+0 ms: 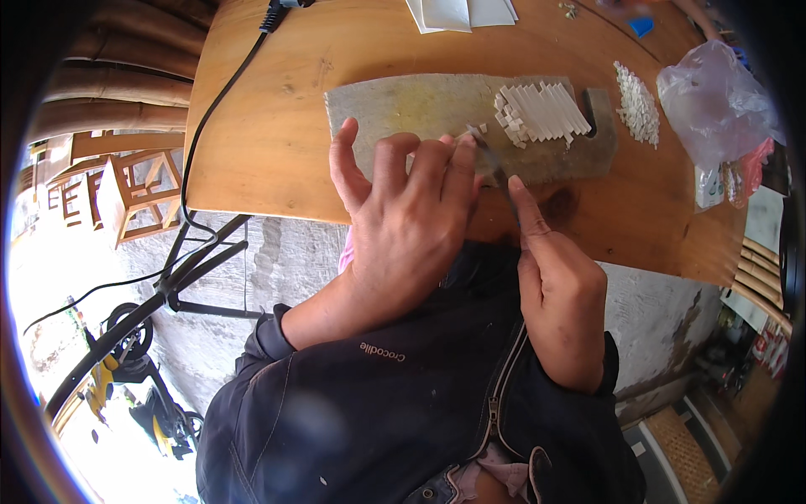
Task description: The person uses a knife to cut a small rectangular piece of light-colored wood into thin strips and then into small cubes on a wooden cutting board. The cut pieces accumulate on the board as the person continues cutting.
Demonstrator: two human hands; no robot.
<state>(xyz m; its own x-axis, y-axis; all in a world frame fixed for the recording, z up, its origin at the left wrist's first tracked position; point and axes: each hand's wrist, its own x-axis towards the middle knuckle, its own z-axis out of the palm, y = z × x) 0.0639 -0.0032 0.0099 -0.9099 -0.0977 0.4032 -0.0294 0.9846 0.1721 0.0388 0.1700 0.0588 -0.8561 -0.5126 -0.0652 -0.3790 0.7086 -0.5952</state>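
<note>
My left hand [409, 210] bears down on a worn grey cutting board [420, 97], its fingers bunched over a white strip that they mostly hide. Bits of white show between the fingers and at their tips. In my right hand [561, 290] is a knife [497, 170], gripped with the forefinger stretched along its back. Its blade tip touches the board beside my left fingertips, where a small cut piece [482, 128] lies. Farther right on the board sits a slanted row of white strips [546, 109], with small white cubes [510, 126] at its left end.
A heap of small white pieces [638, 105] lies on the wooden table [269, 143], right of the board. Beyond it are a clear plastic bag [714, 88] and a small white box [709, 186]. White sheets [462, 13] rest at the far edge. A black cable [220, 101] runs down the left side.
</note>
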